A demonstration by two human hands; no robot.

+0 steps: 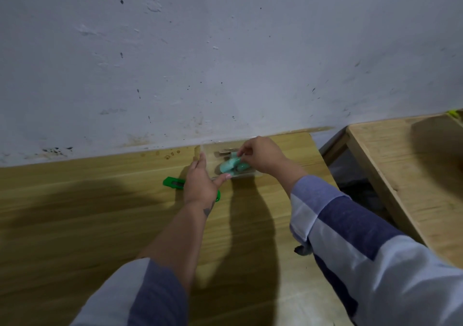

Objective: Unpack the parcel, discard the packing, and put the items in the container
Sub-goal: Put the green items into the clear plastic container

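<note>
A clear plastic container [246, 174] stands on the wooden table [87, 213] close to the wall. My left hand [200, 183] grips its left side, thumb along the front edge. My right hand [263, 156] reaches in from the right and pinches a mint-green item [229, 165] that lies in the container. A second mint-green piece [242, 167] shows just beside it. A small dark object [223, 153] lies at the container's back.
A green utility knife [172, 183] lies on the table, partly under my left hand. A second wooden table [411, 175] stands to the right across a dark gap. The stained wall [225, 62] runs right behind the container.
</note>
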